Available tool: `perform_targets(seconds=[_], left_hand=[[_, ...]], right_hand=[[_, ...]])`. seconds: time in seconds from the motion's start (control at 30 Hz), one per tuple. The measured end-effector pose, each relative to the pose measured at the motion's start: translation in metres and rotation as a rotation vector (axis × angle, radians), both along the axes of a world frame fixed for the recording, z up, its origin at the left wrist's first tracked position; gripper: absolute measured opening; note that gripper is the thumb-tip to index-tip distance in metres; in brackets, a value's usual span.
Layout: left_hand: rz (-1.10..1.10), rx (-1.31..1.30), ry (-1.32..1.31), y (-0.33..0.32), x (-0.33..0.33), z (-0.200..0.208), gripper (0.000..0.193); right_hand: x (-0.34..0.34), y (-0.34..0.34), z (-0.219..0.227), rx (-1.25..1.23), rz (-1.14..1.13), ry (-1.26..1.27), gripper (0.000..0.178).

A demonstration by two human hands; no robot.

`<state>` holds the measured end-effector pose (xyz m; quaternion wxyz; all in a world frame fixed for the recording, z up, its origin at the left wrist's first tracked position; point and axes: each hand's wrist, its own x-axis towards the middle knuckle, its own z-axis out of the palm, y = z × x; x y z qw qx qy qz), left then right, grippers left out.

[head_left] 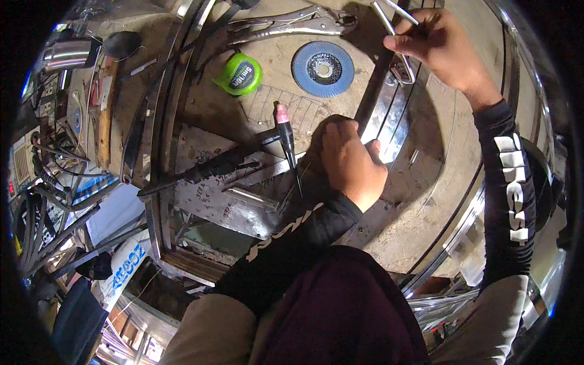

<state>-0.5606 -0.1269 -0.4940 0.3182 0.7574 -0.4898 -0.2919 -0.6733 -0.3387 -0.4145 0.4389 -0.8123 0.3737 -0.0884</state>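
My left hand (356, 167) is closed at the near end of a shiny metal bar (389, 115) lying on the worktable, its thumb along the bar's side; the curled fingers hide part of what they grip. Farther right and higher, my right hand (439, 52) pinches a thin bent metal rod (384, 19) between thumb and fingers. The rod's looped lower end hangs over the bar's far part. Left of my left hand lies a TIG torch (287, 137) with a pink cup and long black cap. A blue flap disc (340, 68) rests beyond it.
A green tape measure (238, 74) and metal locking pliers (292, 24) lie at the back. Dark steel rails (167, 121) run along the left side. A marked metal plate (204, 158) lies under the torch cable. Cables and scrap (55, 225) crowd the far left.
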Motion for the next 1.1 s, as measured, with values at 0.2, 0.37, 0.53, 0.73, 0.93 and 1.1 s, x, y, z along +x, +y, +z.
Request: perform_targets(seconds=[0.2,0.37,0.53,0.73,0.93,1.1], left_hand=[[-0.006,0.026,0.064,-0.001,-0.001,0.005,0.04],[0.005,0.021,0.069,-0.002,0.001,0.001,0.041],[-0.031,0.007,0.067,-0.002,0.001,0.001,0.043],[-0.028,0.049,0.061,-0.003,0.004,0.005,0.039],[-0.048,0.017,0.04,0.0,0.004,-0.001,0.037],[-0.042,0.045,0.081,-0.002,0.004,-0.002,0.036]], right_hand=[[-0.001,0.005,0.007,-0.054,-0.07,0.048,0.015],[0.002,0.014,0.017,-0.133,-0.036,0.069,0.01],[-0.007,-0.015,0.008,-0.132,-0.156,0.096,0.016],[0.027,-0.012,0.04,0.018,-0.07,0.197,0.024],[0.043,-0.018,0.058,-0.082,0.102,0.444,0.032],[0.038,-0.019,0.052,-0.068,0.1,0.388,0.031]])
